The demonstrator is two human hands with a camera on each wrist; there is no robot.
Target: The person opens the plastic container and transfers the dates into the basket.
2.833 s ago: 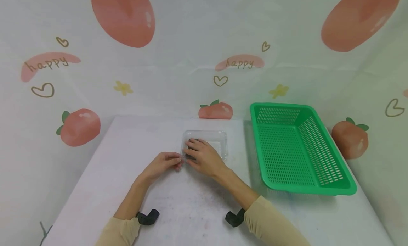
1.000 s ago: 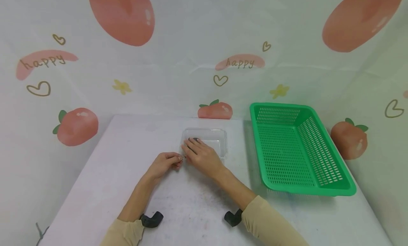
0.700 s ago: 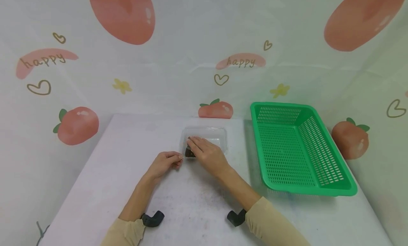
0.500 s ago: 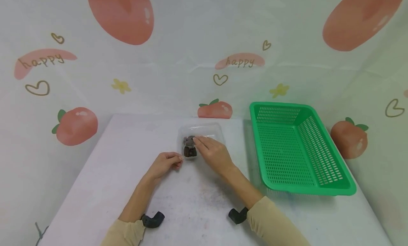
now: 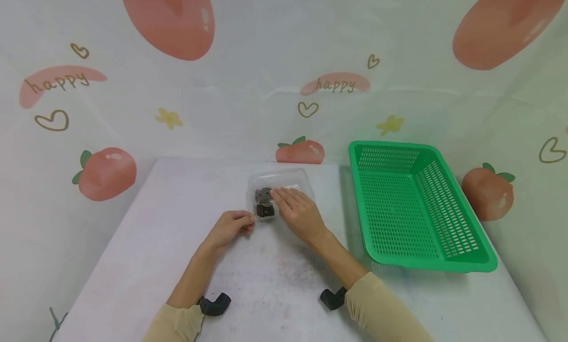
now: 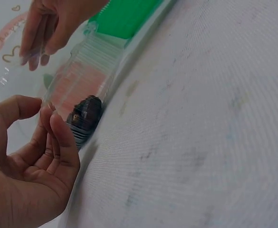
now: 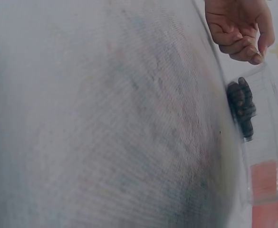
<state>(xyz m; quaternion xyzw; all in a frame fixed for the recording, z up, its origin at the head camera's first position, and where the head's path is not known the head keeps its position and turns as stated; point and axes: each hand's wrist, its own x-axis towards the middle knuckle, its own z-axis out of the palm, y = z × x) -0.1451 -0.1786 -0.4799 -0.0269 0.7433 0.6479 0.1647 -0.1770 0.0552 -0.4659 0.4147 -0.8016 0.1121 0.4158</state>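
A clear plastic box stands near the back of the table. My left hand pinches its near left corner between thumb and fingertips; the left wrist view shows this hand close up. Inside the box's left end lie dark brown, ridged lumps, also visible in the right wrist view as banded lumps; their kind is unclear. My right hand is over the box's right half. Its fingertips and thumb seem to pinch the edge of the clear lid, which is tilted up; the hand hides part of it.
A green slotted basket stands on the table to the right of the box. The white table meets a printed cloth wall at the back. A black camera mount is on each wrist.
My right hand has drawn back to the right from over the dark lumps, uncovering them. The clear lid has shifted up and tilted. The left hand has stayed at the box's corner.
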